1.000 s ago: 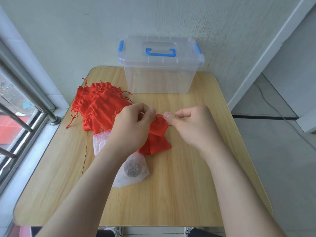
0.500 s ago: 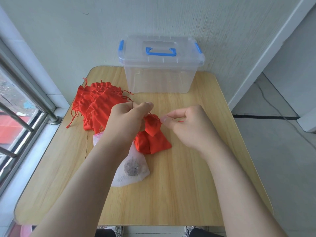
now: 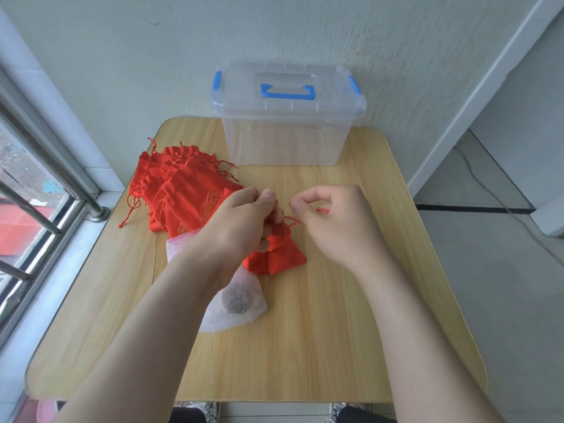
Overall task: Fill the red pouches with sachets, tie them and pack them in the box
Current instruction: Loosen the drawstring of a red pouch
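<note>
Window bars [image 3: 30, 209] at far left, then pile of spare red pouches [image 3: 183, 193] on the left part of table [image 3: 351, 346], not touched. Just below the pile, white mesh sachets [image 3: 244, 309], partly hidden under the left forearm.

At centre, left hand [image 3: 244, 224] curled around the neck of one pouch [image 3: 283, 257], lying on the wood just beside the sachets. Compared with one second before: hands drawn apart, mouth of pouch gathered narrow, red drawstring [image 3: 293, 221] pulled out to the right. Right hand [image 3: 332, 221] pinching this drawstring between thumb and forefinger, other fingers curled.

Judged from this: filling probably done, closing done, knot likely in progress, packing not yet.

Behind, clear box [image 3: 287, 141] with blue handle at the back edge, close to the pale wall [image 3: 305, 32], lid on, nothing red visible inside. To be opened before packing. Light wooden surface with rounded corners; at right, grey floor [image 3: 488, 285].
</note>
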The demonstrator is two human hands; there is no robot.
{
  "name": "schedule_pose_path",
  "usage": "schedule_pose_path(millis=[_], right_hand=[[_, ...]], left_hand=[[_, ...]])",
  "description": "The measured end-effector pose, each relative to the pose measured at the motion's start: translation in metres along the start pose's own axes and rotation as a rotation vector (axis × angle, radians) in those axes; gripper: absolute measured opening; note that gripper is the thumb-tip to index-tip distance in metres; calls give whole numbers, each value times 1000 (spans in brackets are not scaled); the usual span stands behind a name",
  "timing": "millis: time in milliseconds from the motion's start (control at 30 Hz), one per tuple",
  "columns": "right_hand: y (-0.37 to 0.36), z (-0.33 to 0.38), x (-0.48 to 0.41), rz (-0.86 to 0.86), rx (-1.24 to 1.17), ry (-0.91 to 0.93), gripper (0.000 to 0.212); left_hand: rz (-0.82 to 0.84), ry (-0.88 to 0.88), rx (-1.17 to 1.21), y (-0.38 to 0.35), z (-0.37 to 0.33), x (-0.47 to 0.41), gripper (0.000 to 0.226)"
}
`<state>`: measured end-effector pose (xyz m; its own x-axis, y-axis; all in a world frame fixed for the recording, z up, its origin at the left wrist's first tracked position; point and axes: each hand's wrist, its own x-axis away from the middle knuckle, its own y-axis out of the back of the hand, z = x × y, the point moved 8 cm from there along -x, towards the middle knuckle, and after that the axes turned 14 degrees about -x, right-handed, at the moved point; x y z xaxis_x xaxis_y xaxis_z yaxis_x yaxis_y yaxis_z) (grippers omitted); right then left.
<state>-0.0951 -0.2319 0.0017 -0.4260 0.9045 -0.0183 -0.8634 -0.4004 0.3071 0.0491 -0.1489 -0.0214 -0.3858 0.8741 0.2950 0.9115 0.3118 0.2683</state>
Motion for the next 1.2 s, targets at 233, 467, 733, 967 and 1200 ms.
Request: schedule_pose_path(millis=[233, 467, 733, 967, 1200], right_hand=[[-8, 15, 5, 124, -181, 81, 9], [-4, 12, 2, 45, -166, 92, 11], [-6, 13, 3, 46, -228, -35, 11], [2, 5, 1, -46, -179, -84, 18], [1, 10, 0, -34, -227, -2, 20]], left_hand=[[8, -88, 23, 3, -9, 4, 30], [4, -111, 54, 4, -14, 6, 29], [-45, -79, -26, 11, -10, 8, 27], [84, -90, -109, 5, -13, 14, 13], [10, -107, -175, 8, -14, 11, 13]])
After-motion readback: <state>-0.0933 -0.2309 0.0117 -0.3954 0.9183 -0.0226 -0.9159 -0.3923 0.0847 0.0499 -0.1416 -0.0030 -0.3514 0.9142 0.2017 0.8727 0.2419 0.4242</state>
